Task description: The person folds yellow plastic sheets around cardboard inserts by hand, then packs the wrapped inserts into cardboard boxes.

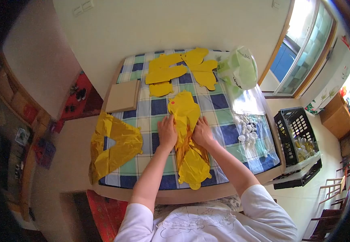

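A long, flat sheet of shiny gold foil (188, 111) lies lengthwise on the checked cloth in front of me, creased at its middle. My left hand (167, 132) is at its left edge, fingers bent around the foil's side. On the opposite edge, my right hand (202, 132) holds the foil, its fingers pressed together. A small red spot shows near the foil's upper left. Another gold foil piece (122, 143) with an opening in it lies at the left. Farther back are several folded yellow pieces (167, 75).
A cardboard piece (122, 96) lies at the table's left. At the right are a green-white plastic bag (241, 68), clear plastic packets (249, 103) and small white items (247, 131). Black crates (290, 139) stand beyond the table's right edge (269, 115).
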Action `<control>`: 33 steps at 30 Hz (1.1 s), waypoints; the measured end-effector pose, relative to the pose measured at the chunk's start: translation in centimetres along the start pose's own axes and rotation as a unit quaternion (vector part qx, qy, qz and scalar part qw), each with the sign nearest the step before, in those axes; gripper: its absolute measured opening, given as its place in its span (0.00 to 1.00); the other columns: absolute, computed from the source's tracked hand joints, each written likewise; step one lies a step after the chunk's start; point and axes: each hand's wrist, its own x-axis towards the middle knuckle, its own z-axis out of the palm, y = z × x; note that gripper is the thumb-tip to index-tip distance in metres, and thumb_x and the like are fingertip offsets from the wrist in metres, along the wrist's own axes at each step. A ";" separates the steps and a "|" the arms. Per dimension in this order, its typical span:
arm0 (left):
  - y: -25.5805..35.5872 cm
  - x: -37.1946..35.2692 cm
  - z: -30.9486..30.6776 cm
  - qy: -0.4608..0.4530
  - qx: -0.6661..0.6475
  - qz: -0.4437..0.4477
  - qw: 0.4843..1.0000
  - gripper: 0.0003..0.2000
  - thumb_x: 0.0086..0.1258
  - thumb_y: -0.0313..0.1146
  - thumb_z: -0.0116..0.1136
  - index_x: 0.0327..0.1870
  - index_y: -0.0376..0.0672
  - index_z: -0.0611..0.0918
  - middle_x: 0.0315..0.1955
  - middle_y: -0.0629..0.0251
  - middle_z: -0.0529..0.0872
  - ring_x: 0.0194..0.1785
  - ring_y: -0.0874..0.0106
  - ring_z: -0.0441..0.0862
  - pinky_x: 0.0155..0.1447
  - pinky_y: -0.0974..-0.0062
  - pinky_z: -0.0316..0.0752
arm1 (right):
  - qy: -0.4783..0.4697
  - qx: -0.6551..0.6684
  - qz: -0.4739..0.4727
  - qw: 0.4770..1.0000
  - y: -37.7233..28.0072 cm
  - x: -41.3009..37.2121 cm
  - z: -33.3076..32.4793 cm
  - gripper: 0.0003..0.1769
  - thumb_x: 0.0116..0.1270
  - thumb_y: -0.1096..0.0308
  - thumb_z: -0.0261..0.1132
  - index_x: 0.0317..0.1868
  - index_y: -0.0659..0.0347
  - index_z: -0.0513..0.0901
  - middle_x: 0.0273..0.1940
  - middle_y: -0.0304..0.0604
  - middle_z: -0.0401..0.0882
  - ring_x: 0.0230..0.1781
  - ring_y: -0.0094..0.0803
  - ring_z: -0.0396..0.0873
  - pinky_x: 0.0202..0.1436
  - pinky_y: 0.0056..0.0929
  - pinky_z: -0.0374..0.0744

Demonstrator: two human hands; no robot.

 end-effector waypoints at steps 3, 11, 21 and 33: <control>-0.4 0.3 -0.1 -0.014 0.029 0.024 0.999 0.19 0.71 0.28 0.49 0.63 0.40 0.73 0.64 0.59 0.72 0.72 0.59 0.58 0.76 0.50 0.46 | -0.009 -0.007 -0.001 1.000 0.1 0.0 0.0 0.29 0.64 0.62 0.55 0.65 0.59 0.69 0.66 0.49 0.67 0.72 0.45 0.57 0.76 0.51 0.49; -1.4 1.0 -0.2 -0.002 0.078 0.104 0.991 0.17 0.66 0.25 0.52 0.56 0.40 0.79 0.61 0.62 0.75 0.69 0.59 0.64 0.72 0.48 0.53 | 0.014 0.006 -0.007 1.000 0.3 -0.1 0.5 0.27 0.64 0.63 0.54 0.64 0.59 0.71 0.66 0.48 0.68 0.71 0.45 0.58 0.76 0.51 0.49; -2.2 2.5 0.4 -0.003 0.076 0.135 0.988 0.13 0.70 0.32 0.50 0.53 0.40 0.77 0.61 0.58 0.74 0.68 0.58 0.64 0.71 0.48 0.54 | -0.010 -0.005 0.002 1.000 0.4 -0.1 0.4 0.28 0.64 0.62 0.52 0.66 0.58 0.69 0.68 0.48 0.65 0.73 0.44 0.55 0.76 0.50 0.48; -1.3 1.0 -0.6 -0.026 0.084 0.182 0.979 0.16 0.69 0.34 0.55 0.56 0.41 0.76 0.58 0.55 0.74 0.67 0.54 0.65 0.73 0.51 0.53 | 0.011 -0.041 -0.018 0.999 0.8 0.1 1.3 0.26 0.64 0.63 0.55 0.63 0.60 0.72 0.63 0.50 0.70 0.69 0.45 0.61 0.74 0.52 0.53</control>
